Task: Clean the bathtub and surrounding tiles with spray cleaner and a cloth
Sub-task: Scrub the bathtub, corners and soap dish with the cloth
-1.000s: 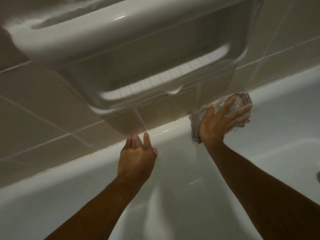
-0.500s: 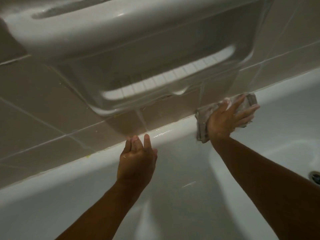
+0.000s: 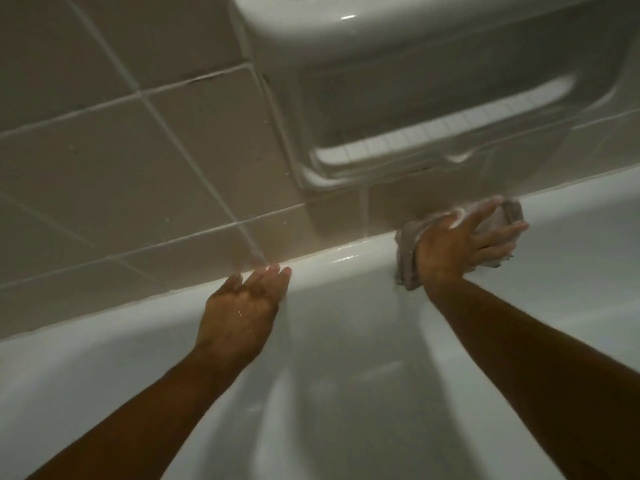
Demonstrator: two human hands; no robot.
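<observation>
Head: right hand (image 3: pixel 460 245) presses cloth (image 3: pixel 408 252) along bathtub (image 3: pixel 346 258) rim.

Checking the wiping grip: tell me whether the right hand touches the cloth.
Touching. The head view shows the right hand spread flat on the cloth, pressing it against the tub rim.

The bathtub (image 3: pixel 346 271) is showing a smooth, glossy white enamel-like finish, wet along its far rim. The wall tiles (image 3: pixel 104 161) are presenting as glazed beige ceramic with a soft sheen and matt pale grout. The soap dish (image 3: pixel 415 98) is appearing as glossy white ceramic, ribbed on its shelf. The cloth (image 3: pixel 408 247) is looking matt, soft, grey and damp.
</observation>
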